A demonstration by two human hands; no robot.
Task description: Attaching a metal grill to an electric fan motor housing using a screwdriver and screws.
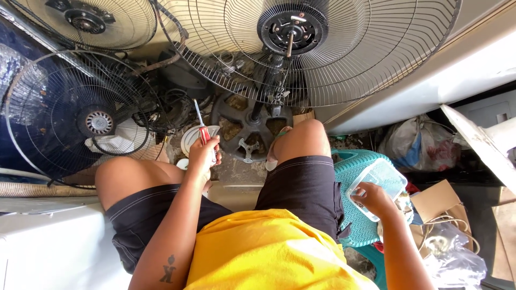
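Left hand point(204, 156) grips a red-handled screwdriver point(201, 128); right hand point(373, 200) holds a clear plastic container point(382, 180)

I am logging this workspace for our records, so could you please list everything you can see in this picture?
fan guards: three wire grilles, grey and dark; one large at top centre, one top left, one at left
fan base: one, dark round, on the floor between the knees
screwdriver: one, red handle with metal shaft, in the left hand
clear plastic container: one, transparent, on the teal stool, under the right hand
teal stool: one, woven, at the right thigh
plastic bags: several, mixed colours, at right
cardboard box: one, brown, lower right
left hand: fingers closed round the screwdriver
right hand: fingers in the container
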